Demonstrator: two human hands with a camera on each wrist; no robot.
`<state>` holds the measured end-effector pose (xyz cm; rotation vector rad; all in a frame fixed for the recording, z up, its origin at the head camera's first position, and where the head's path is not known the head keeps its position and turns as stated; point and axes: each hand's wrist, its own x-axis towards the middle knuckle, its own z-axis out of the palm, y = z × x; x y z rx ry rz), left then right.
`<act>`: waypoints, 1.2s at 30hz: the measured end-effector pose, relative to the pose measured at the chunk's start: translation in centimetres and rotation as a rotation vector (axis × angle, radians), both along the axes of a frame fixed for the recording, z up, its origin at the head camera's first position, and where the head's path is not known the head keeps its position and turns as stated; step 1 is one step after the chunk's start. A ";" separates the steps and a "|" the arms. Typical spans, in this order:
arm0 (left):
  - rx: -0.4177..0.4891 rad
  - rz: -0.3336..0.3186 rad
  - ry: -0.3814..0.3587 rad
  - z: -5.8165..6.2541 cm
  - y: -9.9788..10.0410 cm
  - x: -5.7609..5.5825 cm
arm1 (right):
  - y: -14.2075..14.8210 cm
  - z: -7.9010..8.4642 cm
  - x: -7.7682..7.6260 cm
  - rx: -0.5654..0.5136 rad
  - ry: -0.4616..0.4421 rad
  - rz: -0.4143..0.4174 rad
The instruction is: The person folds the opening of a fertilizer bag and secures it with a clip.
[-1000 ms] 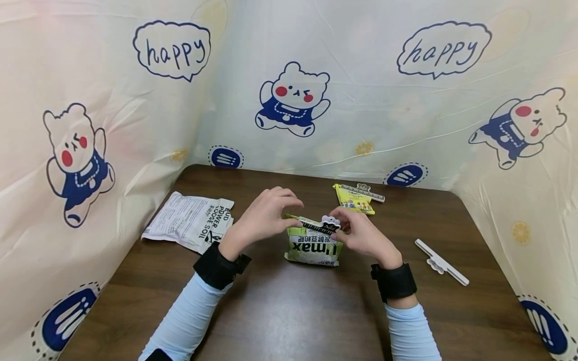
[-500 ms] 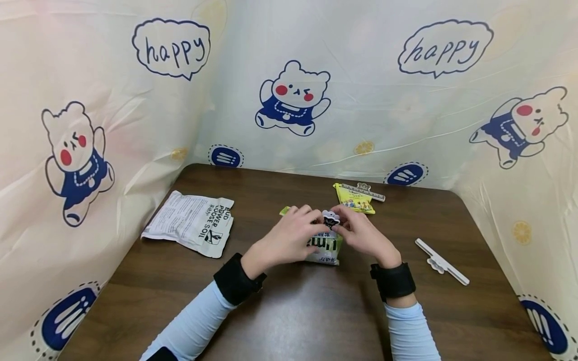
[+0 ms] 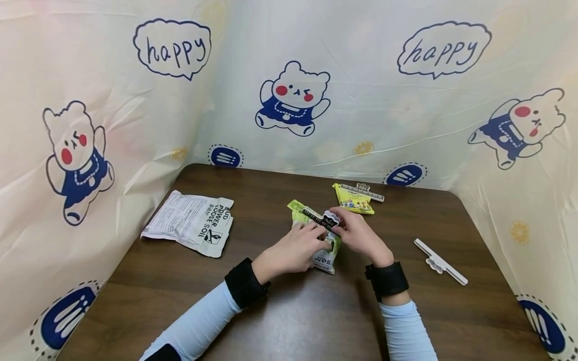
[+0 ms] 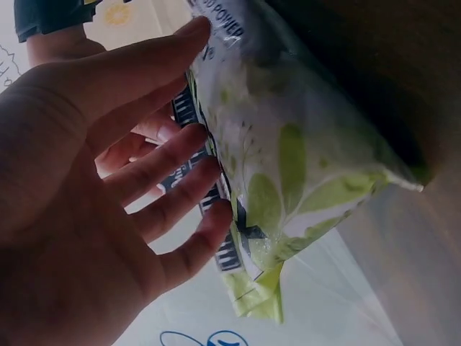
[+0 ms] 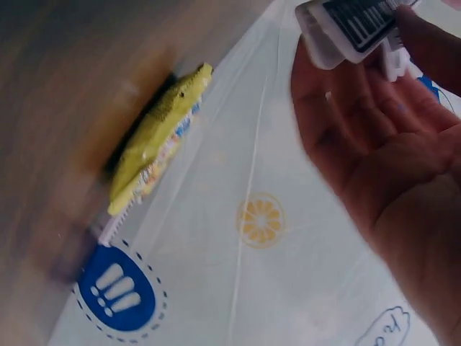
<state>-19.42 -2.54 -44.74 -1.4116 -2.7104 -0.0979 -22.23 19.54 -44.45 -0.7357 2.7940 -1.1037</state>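
In the head view my right hand point(image 3: 361, 236) pinches the flower-shaped handle of a black-and-white sealing clip point(image 3: 312, 215). That clip lies across the upper part of a green-and-white plastic bag point(image 3: 324, 261) standing tilted on the table. My left hand point(image 3: 293, 250) is at the near left side of the bag. The left wrist view has its fairly straight fingers point(image 4: 191, 176) touching the bag point(image 4: 288, 144) along the clip bar point(image 4: 227, 252), with the thumb over the bag's surface. The right wrist view shows the clip's end point(image 5: 338, 36) between thumb and fingers.
A white printed bag point(image 3: 189, 220) lies at the table's left. Behind the right hand is a small yellow packet point(image 3: 354, 200) with a clip point(image 3: 363, 192) across its top. A loose white clip point(image 3: 441, 262) rests on the right. Printed cloth point(image 3: 370, 115) encloses the table.
My left hand has moved right and down from the bag's left edge onto its near side. The bag and its clip have turned clockwise. My right hand keeps its hold on the clip.
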 end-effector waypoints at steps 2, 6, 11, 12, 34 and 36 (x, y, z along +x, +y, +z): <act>-0.016 0.010 -0.014 -0.3 0.1 -0.1 | 0.1 -0.5 -0.2 0.018 -0.014 -0.020; -0.031 0.024 -0.048 -0.9 0.1 -0.2 | 0.5 -1.6 -0.6 0.071 -0.048 -0.047; -0.037 0.027 -0.054 -1.0 0.1 -0.2 | 0.8 -2.2 -0.8 0.086 -0.088 -0.070; -0.039 0.027 -0.053 -1.0 0.1 -0.2 | 0.8 -2.2 -0.9 0.091 -0.100 -0.074; -0.061 0.052 -0.062 -1.5 0.3 0.0 | 1.6 0.5 0.1 0.321 -0.260 -0.053; -0.065 0.076 -0.065 -1.6 0.3 -0.1 | 1.5 0.9 0.2 0.316 -0.269 -0.039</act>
